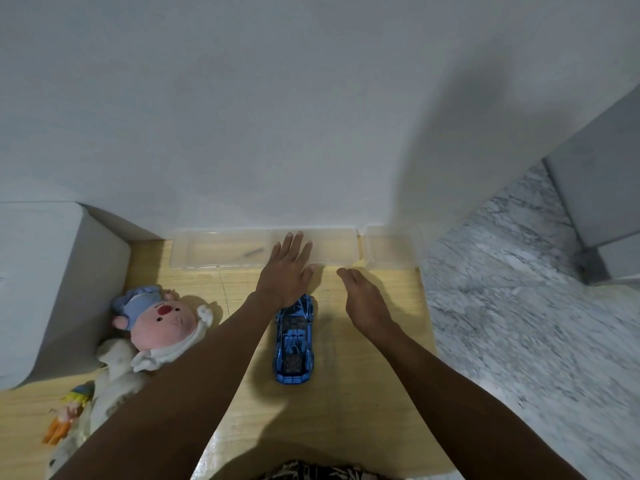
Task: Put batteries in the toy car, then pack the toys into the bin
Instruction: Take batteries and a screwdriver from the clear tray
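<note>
1. Where the table meets a grey block at the far left, three toys lie in a heap well to the left of the left hand: a pink plush with a blue cap, a white plush under it, and a small doll with yellow hair nearest the camera.
2. The left forearm passes over the edge of the pink plush.
3. A clear bin sits against the wall, just left of and beyond the left hand; a thin dark thing lies in it, too blurred to name.
4. The left hand is flat and spread, palm down, grip wide and holding nothing. Its fingertips overlap the bin's near rim, and its heel covers the front of the car.
5. The blue car stands on the table between the two forearms, its length running away from the camera, its far end under the left hand's heel.
6. The right hand is to the right of the car and apart from it, fingers together and loosely straight, grip open and empty.
7. A second clear container stands by the wall beyond the right hand.
8. Right of that hand, past the table edge, is a marble floor.
</note>
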